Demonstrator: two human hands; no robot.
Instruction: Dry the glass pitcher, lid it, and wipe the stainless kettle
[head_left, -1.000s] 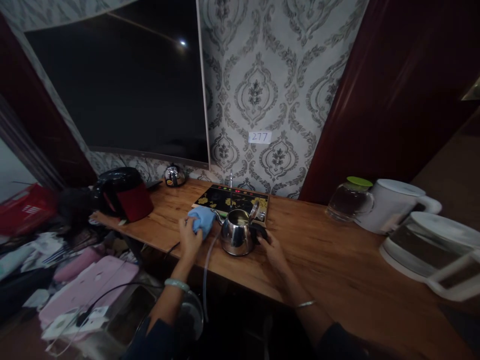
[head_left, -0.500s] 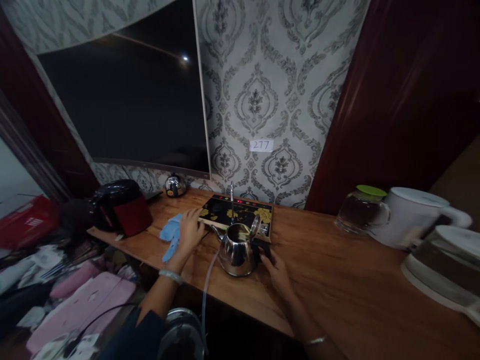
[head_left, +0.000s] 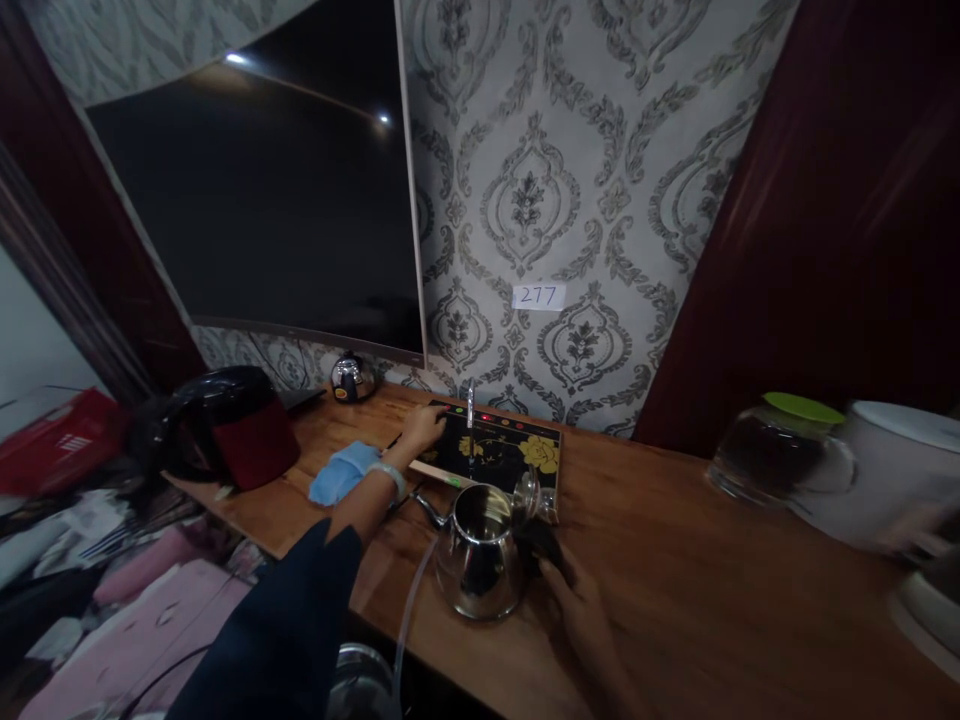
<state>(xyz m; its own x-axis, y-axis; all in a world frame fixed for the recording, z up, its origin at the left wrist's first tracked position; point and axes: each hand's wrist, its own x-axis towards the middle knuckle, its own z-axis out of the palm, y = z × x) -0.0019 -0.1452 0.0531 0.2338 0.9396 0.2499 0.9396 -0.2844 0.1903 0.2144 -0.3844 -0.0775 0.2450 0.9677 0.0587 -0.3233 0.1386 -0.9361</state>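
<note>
My right hand [head_left: 579, 598] is closed around the black handle of a shiny steel kettle [head_left: 480, 580], its lid [head_left: 527, 494] tipped up and its mouth uncovered. The kettle is upright at the front of the wooden table, spout to the left. My left hand [head_left: 422, 432] lies over the back left of a black electric tea stove [head_left: 487, 450] with gold flowers, fingers stretched at its row of buttons and holding nothing. Whether a fingertip presses a button is too small to tell. A thin metal spout [head_left: 471, 410] rises from the stove, and a red light glows behind it.
A blue cloth [head_left: 343, 474] lies left of the stove, near a red and black appliance [head_left: 251, 430] and a small chrome pot [head_left: 351, 380]. At right stand a glass jug with green lid [head_left: 784, 450] and a white pitcher [head_left: 900, 430]. A clear hose [head_left: 411, 610] hangs over the front edge.
My left hand has moved from the stove's front left corner back to its buttons. The view has shifted, so the kettle appears lower and nearer; my right hand keeps its handle.
</note>
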